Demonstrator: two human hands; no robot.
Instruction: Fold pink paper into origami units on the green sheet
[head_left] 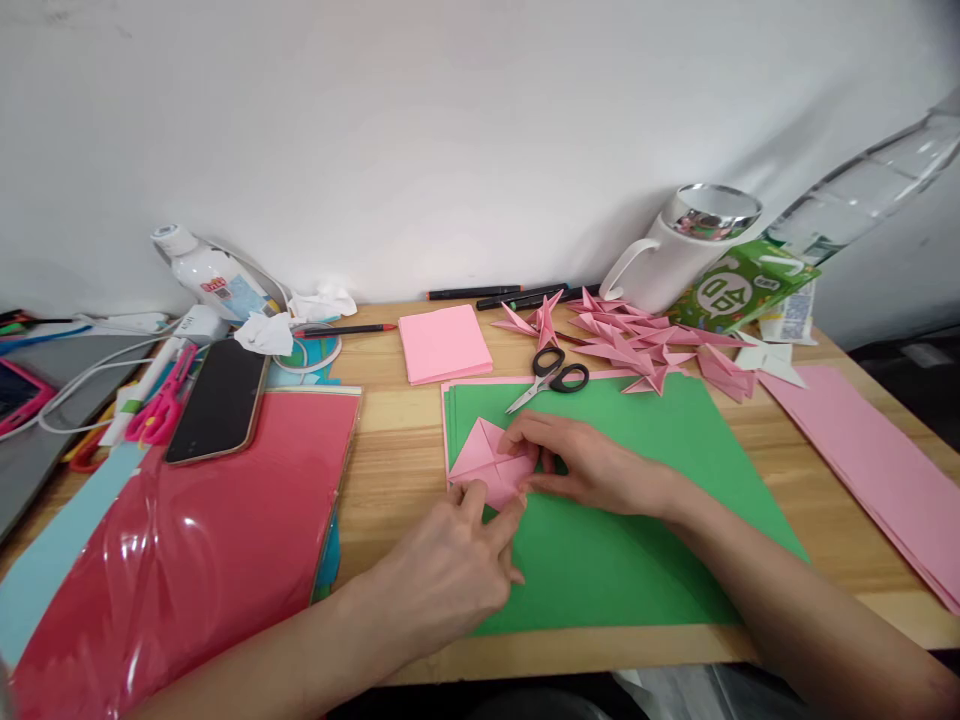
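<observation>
A small pink sheet of origami paper (480, 450), creased across the middle, lies turned like a diamond on the green paper (615, 560). My left hand (457, 550) has its curled fingertips on the sheet's lower edge. From the other side, my right hand (585, 460) pinches the right corner between thumb and fingers, which partly cover it. Just above the hands, black-handled scissors (546, 382) lie with their blades pointing toward the pink sheet. A stack of pink squares (446, 343) sits beyond the green paper's left corner.
Folded pink paper pieces (637, 335) are heaped at the back, before a white mug (679, 250) and a green carton (739, 290). Pink strips (870, 460) lie right. At left are red paper in plastic (247, 520), a phone (221, 400) and pink scissors (165, 400).
</observation>
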